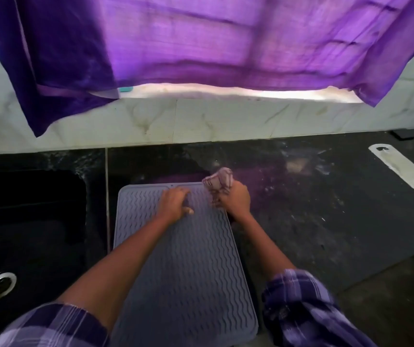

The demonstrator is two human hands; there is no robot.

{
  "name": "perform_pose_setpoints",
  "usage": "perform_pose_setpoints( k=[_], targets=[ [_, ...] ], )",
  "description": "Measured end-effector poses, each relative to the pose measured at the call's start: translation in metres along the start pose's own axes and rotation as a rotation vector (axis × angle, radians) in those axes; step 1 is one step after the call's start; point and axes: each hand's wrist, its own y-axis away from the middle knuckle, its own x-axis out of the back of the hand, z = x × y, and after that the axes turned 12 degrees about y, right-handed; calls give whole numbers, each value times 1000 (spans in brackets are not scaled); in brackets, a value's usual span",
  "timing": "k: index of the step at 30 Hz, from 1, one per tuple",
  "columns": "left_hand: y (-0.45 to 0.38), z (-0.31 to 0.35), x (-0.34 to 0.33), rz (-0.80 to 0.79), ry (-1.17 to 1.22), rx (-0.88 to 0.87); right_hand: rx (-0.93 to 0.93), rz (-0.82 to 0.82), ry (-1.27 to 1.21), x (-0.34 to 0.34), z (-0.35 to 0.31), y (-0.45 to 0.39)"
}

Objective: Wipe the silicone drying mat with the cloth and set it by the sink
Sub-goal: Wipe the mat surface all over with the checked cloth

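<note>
Head view shows the grey silicone drying mat [176, 259] flat on the dark surface [326, 221] beside the sink [30, 221], under the left hand [176, 202], which presses it with spread fingers. It looks soft, floppy and light, so its rim is probably the best hold. The right hand [234, 199] at its far corner grips the bunched cloth [218, 180]; no writing is readable.

A grey mat [181, 261] lies on the dark counter [326, 221] beside the sink [25, 221]. The left hand [174, 202] presses flat on it. The right hand [234, 200] grips a bunched cloth [218, 180] at its far right corner.
</note>
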Motion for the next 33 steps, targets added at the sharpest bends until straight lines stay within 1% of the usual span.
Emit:
perform_pose_setpoints(
  k=[1, 2, 3, 4, 5, 6, 8, 10, 12, 15, 16, 18, 19, 21, 22, 23, 25, 27, 29, 31, 33],
  targets=[
    [-6, -2, 2, -88, -186, 5, 141, 52, 167, -4, -6, -10],
    [-12, -4, 2, -179, -308, 22, 272, 37, 321, -12, -11, -19],
    [-17, -6, 2, -241, -376, 40, 371, -26, 441, -23, -16, -25],
    [-22, -9, 2, -265, -410, 43, 432, -100, 523, -36, -18, -29],
    [-26, -13, 3, -268, -434, 31, 463, -151, 552, -47, -18, -31],
    [-29, -16, 4, -263, -454, 18, 466, -181, 548, -55, -18, -32],
    [-33, -20, 6, -238, -481, -6, 442, -189, 506, -59, -17, -36],
    [-32, -21, 5, -242, -503, -12, 441, -201, 452, -53, -19, -33],
    [-31, -21, 4, -248, -511, -4, 453, -250, 406, -48, -13, -19],
    [-31, -18, 6, -282, -555, 12, 503, -387, 501, -38, 6, 15],
    [-31, -18, 6, -284, -564, 10, 515, -444, 541, -34, 10, 19],
    [-29, -18, 4, -290, -564, 16, 480, -528, 590, -19, 4, 8],
    [-28, -17, 4, -287, -561, 18, 447, -520, 586, -12, -4, -4],
    [-31, -18, 4, -272, -564, 18, 386, -374, 517, -6, -21, -33],
    [-33, -18, 4, -261, -561, 20, 379, -283, 478, -8, -29, -44],
    [-33, -19, 4, -251, -557, 22, 384, -236, 465, -15, -37, -51],
    [-33, -18, 4, -242, -553, 32, 403, -232, 533, -35, -42, -48],
    [-34, -19, 2, -234, -570, 39, 427, -212, 587, -51, -32, -33],
    [-35, -19, 3, -237, -590, 40, 446, -237, 597, -49, -18, -24],
    [-35, -18, 3, -246, -581, 43, 442, -372, 655, -39, -12, -22],
    [-36, -16, 3, -228, -563, 53, 460, -487, 743, -27, -22, -30]
  ],
)
